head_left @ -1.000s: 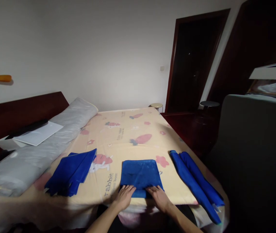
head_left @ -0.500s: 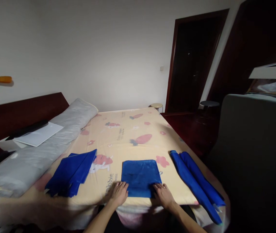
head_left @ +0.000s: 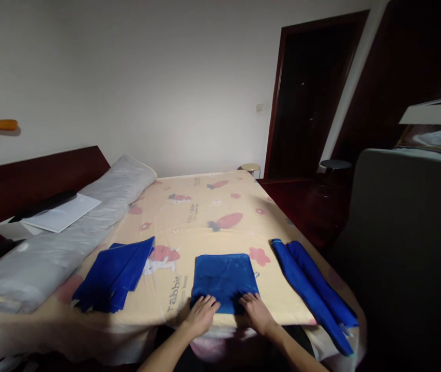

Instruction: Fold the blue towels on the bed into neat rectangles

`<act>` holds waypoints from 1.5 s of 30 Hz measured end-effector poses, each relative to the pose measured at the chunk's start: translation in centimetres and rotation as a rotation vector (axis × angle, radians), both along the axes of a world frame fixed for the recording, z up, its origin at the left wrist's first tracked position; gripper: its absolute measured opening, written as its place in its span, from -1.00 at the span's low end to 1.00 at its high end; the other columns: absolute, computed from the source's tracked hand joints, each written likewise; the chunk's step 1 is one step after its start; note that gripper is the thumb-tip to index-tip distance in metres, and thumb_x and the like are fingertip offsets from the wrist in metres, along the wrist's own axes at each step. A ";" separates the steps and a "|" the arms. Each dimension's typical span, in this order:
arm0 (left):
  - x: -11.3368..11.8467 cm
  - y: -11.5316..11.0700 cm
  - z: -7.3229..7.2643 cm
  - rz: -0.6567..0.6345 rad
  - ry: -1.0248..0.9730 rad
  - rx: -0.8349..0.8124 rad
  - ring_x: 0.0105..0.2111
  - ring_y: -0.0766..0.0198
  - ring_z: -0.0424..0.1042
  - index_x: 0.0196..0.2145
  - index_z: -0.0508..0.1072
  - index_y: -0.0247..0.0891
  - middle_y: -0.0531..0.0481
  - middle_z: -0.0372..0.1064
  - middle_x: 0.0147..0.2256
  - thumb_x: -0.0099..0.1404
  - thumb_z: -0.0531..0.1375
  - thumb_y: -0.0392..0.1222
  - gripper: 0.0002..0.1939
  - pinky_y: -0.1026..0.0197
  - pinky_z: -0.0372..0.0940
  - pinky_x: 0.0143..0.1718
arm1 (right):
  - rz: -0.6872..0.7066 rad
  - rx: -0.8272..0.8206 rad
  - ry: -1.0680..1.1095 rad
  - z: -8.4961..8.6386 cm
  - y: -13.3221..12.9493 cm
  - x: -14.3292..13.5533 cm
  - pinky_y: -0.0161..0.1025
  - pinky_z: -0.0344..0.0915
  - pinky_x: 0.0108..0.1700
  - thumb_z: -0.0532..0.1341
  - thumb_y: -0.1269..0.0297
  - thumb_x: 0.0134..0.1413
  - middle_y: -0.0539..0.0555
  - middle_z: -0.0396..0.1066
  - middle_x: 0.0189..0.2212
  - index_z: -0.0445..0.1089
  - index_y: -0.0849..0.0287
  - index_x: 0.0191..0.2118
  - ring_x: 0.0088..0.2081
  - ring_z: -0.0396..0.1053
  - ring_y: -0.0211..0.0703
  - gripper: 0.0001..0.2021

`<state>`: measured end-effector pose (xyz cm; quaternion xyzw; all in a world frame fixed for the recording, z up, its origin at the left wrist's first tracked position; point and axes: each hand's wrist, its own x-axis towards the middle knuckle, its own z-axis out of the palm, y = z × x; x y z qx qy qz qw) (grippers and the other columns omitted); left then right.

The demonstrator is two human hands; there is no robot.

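Note:
A blue cloth, folded into a near square, lies flat at the bed's front edge. My left hand rests on its near left corner, fingers bent and slightly apart. On the near right part of the cloth lies my right hand, its fingers spread and curved. Neither hand lifts the fabric. To the left is a loosely folded pile of blue cloth with uneven edges. Two long rolled or folded blue cloths lie at the right edge of the bed.
The bed has a patterned yellow sheet. A grey rolled bedding bundle runs along the left, with a white flat board on it. A dark grey panel stands at the right; stools are beyond the bed.
My left hand has moved right, from the cloth's left edge onto its near left part. My right hand has shifted slightly left. The cloths look unmoved.

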<state>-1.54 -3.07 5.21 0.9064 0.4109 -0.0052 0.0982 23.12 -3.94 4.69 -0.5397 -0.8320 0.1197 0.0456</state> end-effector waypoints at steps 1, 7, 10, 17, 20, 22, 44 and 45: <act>0.0 0.0 -0.1 0.005 0.004 -0.007 0.07 0.10 0.22 0.11 0.24 -0.14 -0.08 0.29 0.03 0.24 -0.03 -0.36 -0.52 0.03 0.08 0.15 | -0.001 -0.006 -0.003 0.0 0.0 0.0 -0.04 0.06 0.05 0.03 0.50 -0.03 0.21 0.42 -0.10 0.40 0.21 -0.08 -0.01 0.27 0.07 -0.62; 0.1 -0.2 -0.2 0.020 0.007 -0.015 0.08 0.10 0.21 0.11 0.23 -0.14 -0.08 0.28 0.03 0.23 0.00 -0.34 -0.52 0.03 0.09 0.15 | -0.012 -0.065 -0.030 0.7 -0.2 -0.3 -0.06 0.05 0.06 0.05 0.47 -0.04 0.22 0.39 -0.04 0.38 0.22 -0.03 0.03 0.25 0.08 -0.59; 0.1 -0.3 -0.2 0.023 -0.002 -0.008 0.08 0.10 0.21 0.11 0.23 -0.13 -0.07 0.28 0.03 0.23 0.01 -0.34 -0.53 0.03 0.08 0.15 | -0.012 -0.080 -0.038 0.9 -0.2 -0.2 -0.05 0.04 0.09 0.04 0.46 -0.04 0.22 0.37 0.00 0.36 0.23 0.01 0.05 0.24 0.09 -0.56; 0.2 -0.2 0.1 0.023 -0.008 -0.021 0.08 0.10 0.20 0.10 0.22 -0.12 -0.07 0.27 0.03 0.23 0.01 -0.33 -0.52 0.03 0.08 0.14 | -0.013 -0.081 -0.029 0.7 -0.2 -0.2 -0.01 0.06 0.07 0.04 0.44 -0.04 0.24 0.38 -0.01 0.37 0.23 -0.01 0.04 0.24 0.12 -0.58; 0.2 -0.3 0.1 0.031 -0.007 -0.019 0.07 0.11 0.20 0.09 0.24 -0.13 -0.06 0.27 0.01 0.22 0.01 -0.33 -0.54 0.04 0.09 0.14 | -0.009 -0.077 -0.022 0.7 -0.2 -0.2 -0.01 0.07 0.08 0.04 0.45 -0.04 0.24 0.37 -0.01 0.36 0.25 0.01 0.04 0.23 0.12 -0.57; 0.2 -0.3 0.0 0.034 -0.013 -0.011 0.07 0.11 0.20 0.08 0.24 -0.13 -0.06 0.27 0.00 0.22 0.01 -0.33 -0.54 0.03 0.08 0.14 | -0.006 -0.077 -0.018 0.7 -0.2 -0.2 -0.01 0.05 0.09 0.05 0.45 -0.04 0.24 0.37 -0.01 0.35 0.25 0.01 0.05 0.23 0.12 -0.56; 0.0 -0.3 -1.4 0.091 -0.052 -0.032 0.17 0.07 0.12 0.14 0.21 -0.10 -0.07 0.24 0.09 0.23 -0.01 -0.31 -0.49 -0.07 -0.01 0.23 | -0.020 -0.082 -0.057 0.6 -0.3 -0.7 0.00 0.02 0.12 0.06 0.41 -0.03 0.26 0.32 0.05 0.31 0.25 0.07 0.09 0.17 0.14 -0.52; 0.0 -0.3 -1.5 0.093 -0.051 -0.034 0.17 0.07 0.12 0.14 0.21 -0.10 -0.07 0.23 0.10 0.23 -0.01 -0.31 -0.50 -0.07 -0.02 0.23 | -0.020 -0.082 -0.060 0.6 -0.3 -0.8 0.00 0.02 0.12 0.06 0.42 -0.04 0.26 0.32 0.05 0.31 0.25 0.07 0.09 0.17 0.13 -0.52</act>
